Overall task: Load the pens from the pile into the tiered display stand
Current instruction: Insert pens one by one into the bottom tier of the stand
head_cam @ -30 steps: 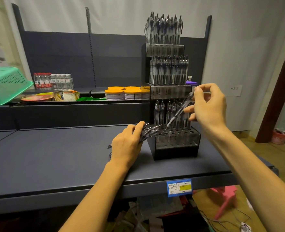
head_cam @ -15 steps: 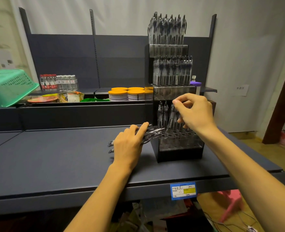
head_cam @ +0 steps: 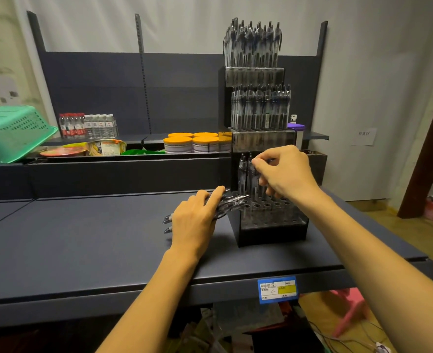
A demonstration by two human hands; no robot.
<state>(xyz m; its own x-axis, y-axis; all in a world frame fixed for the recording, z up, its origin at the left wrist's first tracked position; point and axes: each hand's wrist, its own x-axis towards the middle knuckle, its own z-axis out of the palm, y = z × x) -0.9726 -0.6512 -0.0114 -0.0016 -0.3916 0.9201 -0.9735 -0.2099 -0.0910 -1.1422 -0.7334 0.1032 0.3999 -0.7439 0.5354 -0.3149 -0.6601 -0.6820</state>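
A person stood at a dark grey table (head_cam: 83,245) with both bare arms reaching forward. The left hand (head_cam: 197,217) lay over a small pile of pens (head_cam: 229,203) on the table, fingers curled around them, the pen tips poking out just beside the tiered display stand (head_cam: 271,230). The right hand (head_cam: 284,171) was raised over the stand's lowest tier, its fingertips (head_cam: 257,163) pinched on the top of an upright pen (head_cam: 251,177) at the back row. The two upper tiers were packed with standing pens; the front holes of the lowest tier were bare. Behind, on a shelf, sat a green basket (head_cam: 9,131), bottled water (head_cam: 88,126) and orange-lidded tubs (head_cam: 192,143).
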